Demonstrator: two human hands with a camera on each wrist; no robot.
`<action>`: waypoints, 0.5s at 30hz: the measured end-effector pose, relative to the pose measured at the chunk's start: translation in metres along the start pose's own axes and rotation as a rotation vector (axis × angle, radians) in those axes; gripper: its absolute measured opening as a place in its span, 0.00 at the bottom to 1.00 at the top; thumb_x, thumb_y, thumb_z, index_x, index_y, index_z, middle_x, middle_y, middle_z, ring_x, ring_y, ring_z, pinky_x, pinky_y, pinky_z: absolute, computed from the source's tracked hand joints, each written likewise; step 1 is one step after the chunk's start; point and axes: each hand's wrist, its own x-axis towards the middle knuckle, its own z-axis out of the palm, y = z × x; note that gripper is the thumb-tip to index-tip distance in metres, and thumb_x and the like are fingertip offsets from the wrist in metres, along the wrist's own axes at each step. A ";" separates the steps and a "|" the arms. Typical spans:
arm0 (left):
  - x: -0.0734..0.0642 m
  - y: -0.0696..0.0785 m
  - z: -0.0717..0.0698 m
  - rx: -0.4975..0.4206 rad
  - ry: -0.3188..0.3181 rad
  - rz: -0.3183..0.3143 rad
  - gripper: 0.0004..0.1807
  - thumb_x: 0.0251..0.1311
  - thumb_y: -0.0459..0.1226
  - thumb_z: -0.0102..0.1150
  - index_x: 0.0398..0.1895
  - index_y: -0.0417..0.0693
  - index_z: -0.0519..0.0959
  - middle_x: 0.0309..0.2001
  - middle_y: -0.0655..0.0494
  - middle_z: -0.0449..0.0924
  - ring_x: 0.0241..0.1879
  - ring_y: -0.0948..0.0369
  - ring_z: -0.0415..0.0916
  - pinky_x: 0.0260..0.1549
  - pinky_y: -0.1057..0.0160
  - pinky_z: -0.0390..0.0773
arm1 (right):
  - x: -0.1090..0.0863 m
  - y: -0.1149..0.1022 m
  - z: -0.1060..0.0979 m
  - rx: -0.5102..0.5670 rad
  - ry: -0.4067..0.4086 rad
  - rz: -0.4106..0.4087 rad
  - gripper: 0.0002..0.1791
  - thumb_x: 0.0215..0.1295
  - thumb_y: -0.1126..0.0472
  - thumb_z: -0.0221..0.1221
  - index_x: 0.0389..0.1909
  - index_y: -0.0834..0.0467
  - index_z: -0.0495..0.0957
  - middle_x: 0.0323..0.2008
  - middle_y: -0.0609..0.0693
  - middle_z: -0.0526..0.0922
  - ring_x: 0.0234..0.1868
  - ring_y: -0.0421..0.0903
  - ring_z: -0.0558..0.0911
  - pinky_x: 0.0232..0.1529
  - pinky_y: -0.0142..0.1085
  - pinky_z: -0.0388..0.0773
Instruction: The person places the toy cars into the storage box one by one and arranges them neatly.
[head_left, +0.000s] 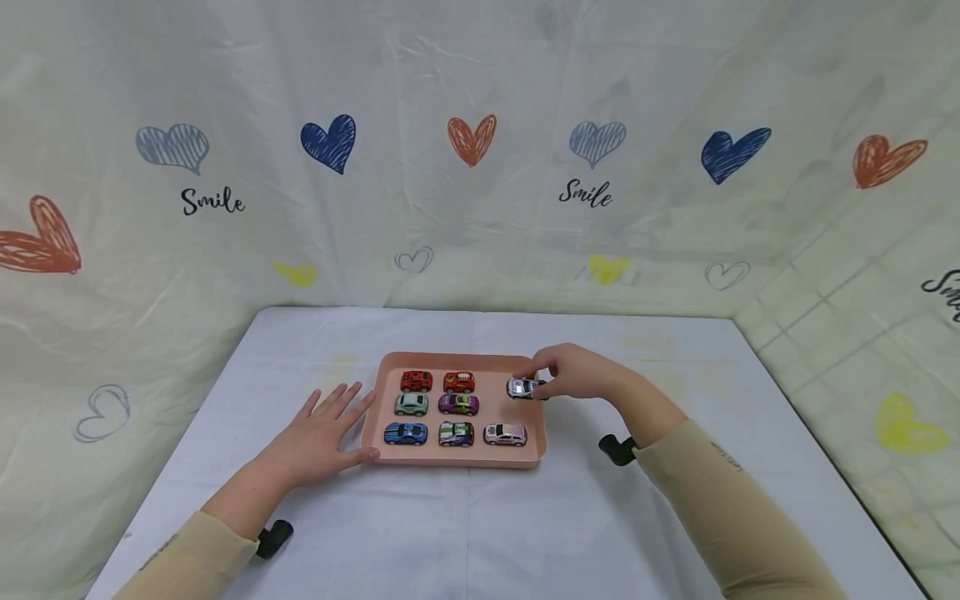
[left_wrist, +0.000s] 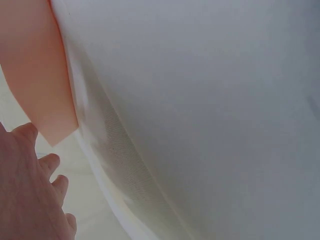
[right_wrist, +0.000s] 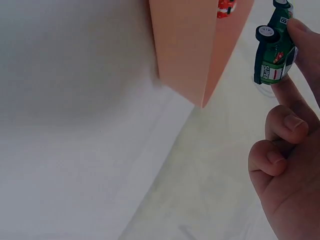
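Note:
My right hand (head_left: pixel 576 372) pinches a small toy car (head_left: pixel 519 388) between thumb and finger, above the right end of a pink tray (head_left: pixel 498 360). In the right wrist view the held toy car (right_wrist: pixel 272 57) shows a dark green side with a "SUPER" label; its other fingers curl toward the palm. At the tray's left edge, my left hand (head_left: pixel 318 437) lies with fingers spread, the thumb touching the near left corner. Inside stand a blue car (head_left: pixel 406 433), a purple car (head_left: pixel 458 404), a mint car (head_left: pixel 411 404) and several others, some red.
A white cloth covers the table (head_left: pixel 465 533). Behind it hangs a pale curtain (head_left: pixel 525 233) printed with hearts and "Smile". Black camera mounts (head_left: pixel 617 449) sit at both wrists. A red car (right_wrist: pixel 226 7) peeks over the tray wall in the right wrist view.

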 end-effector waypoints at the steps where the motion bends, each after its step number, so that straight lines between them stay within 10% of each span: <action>1: 0.001 0.000 0.001 0.004 -0.003 -0.005 0.54 0.56 0.73 0.49 0.79 0.54 0.55 0.78 0.47 0.50 0.77 0.44 0.44 0.72 0.38 0.40 | 0.002 -0.002 0.001 -0.006 0.000 -0.003 0.16 0.60 0.57 0.70 0.49 0.40 0.86 0.42 0.38 0.82 0.41 0.46 0.74 0.38 0.39 0.77; 15: 0.002 -0.002 0.006 -0.014 0.006 -0.011 0.55 0.55 0.75 0.47 0.79 0.54 0.55 0.78 0.47 0.50 0.77 0.44 0.43 0.73 0.38 0.39 | 0.023 -0.015 0.025 -0.069 -0.062 0.052 0.16 0.62 0.58 0.68 0.49 0.39 0.85 0.51 0.40 0.82 0.51 0.44 0.78 0.47 0.39 0.79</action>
